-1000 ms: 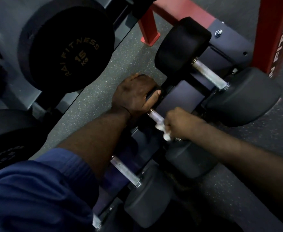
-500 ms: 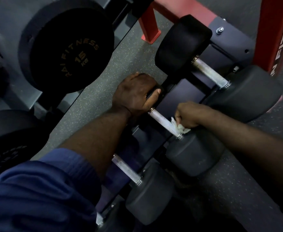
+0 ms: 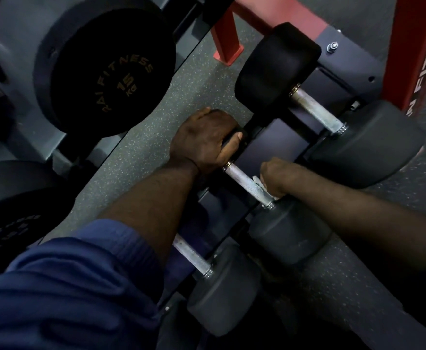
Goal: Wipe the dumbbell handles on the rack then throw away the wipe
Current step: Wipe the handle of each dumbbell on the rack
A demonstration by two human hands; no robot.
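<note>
Left hand [image 3: 207,140]: grip curled over the left head of the middle dumbbell [image 3: 290,231], thumb lying along the head's edge beside the collar.
Right hand [image 3: 277,178]: grip closed around the wipe [image 3: 257,180], pressing it to the handle.
Wipe: white and crumpled, only a bit showing under the fingers, at the right end of the middle handle [image 3: 244,183], just beside the right head.
Middle handle: bare knurled metal between the two hands.
Rack [image 3: 265,145]: dark panels holding three dumbbells side by side, each slanting from far left to near right.
Far handle [image 3: 316,111]: uncovered, apart from both hands.
Near handle [image 3: 190,253]: partly hidden under the left forearm.
Plate [image 3: 111,74]: black, far left, gold lettering "RAI FITNESS" in an arc with "15 KG" under it.
Second plate [image 3: 10,231]: near left, in shadow; its arc of lettering is too dim to read.
Red post [image 3: 413,46]: far right, white letters "FITN" running along it, cut by the frame edge.
Sleeve [image 3: 68,286]: blue, pushed up the left arm.
Floor [image 3: 169,117]: grey, speckled.
</note>
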